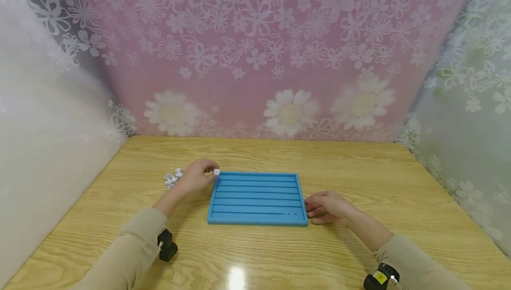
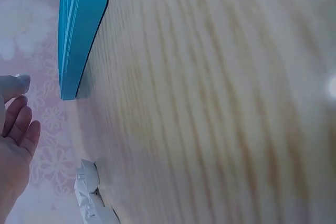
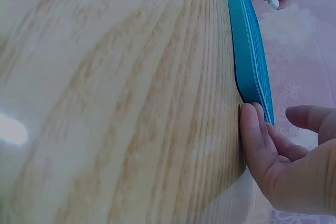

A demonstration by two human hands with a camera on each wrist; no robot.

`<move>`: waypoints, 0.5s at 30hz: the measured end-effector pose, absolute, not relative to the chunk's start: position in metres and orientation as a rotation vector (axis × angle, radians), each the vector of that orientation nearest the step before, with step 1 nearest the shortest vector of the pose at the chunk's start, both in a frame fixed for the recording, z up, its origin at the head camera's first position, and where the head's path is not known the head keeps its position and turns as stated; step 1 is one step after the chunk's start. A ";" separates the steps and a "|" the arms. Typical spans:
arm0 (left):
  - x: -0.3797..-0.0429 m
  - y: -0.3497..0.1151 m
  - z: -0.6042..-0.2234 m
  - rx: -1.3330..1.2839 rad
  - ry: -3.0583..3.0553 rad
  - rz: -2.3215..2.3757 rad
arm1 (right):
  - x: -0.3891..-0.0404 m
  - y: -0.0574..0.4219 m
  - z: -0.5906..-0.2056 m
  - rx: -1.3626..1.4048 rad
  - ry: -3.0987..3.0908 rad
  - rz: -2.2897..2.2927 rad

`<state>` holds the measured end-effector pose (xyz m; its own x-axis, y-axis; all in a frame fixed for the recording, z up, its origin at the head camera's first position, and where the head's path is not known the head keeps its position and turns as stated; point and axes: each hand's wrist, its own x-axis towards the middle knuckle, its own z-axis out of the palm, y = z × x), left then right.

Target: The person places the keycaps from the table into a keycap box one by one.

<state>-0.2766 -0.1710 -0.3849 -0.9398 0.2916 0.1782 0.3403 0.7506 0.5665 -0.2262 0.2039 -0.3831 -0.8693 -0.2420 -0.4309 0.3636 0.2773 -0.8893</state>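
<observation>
A blue tray (image 1: 255,196) with several long grooves lies flat on the table. At its far left corner my left hand (image 1: 195,177) pinches a small white keycap (image 1: 217,172) between thumb and fingertips. In the left wrist view the thumb of that hand (image 2: 16,145) largely covers the keycap. My right hand (image 1: 329,206) rests beside the tray's right edge. Its fingers (image 3: 254,135) are extended with the tips right at the tray's side wall, and the thumb stands apart above, as the right wrist view shows.
Left of the tray sits a small pile of white keycaps (image 1: 172,179), some with dark markings. The wooden table (image 1: 255,250) reaches back to a pink flowered curtain (image 1: 255,59). Pale sheets (image 1: 48,126) hang at both sides.
</observation>
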 end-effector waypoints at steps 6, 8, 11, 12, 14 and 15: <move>-0.285 -0.165 -0.387 -0.481 -2.857 -0.974 | -0.226 0.204 -0.383 0.101 2.061 -1.638; -0.287 -0.164 -0.388 -0.478 -2.876 -0.977 | -0.226 0.204 -0.384 0.101 2.061 -1.640; -0.289 -0.162 -0.389 -0.485 -2.906 -0.973 | -0.225 0.204 -0.384 0.106 2.065 -1.640; -0.290 -0.162 -0.389 -0.485 -2.916 -0.965 | -0.225 0.204 -0.384 0.108 2.068 -1.639; -0.292 -0.161 -0.389 -0.479 -2.936 -0.955 | -0.225 0.204 -0.384 0.111 2.073 -1.638; -0.293 -0.161 -0.389 -0.486 -2.943 -0.943 | -0.225 0.204 -0.384 0.112 2.076 -1.638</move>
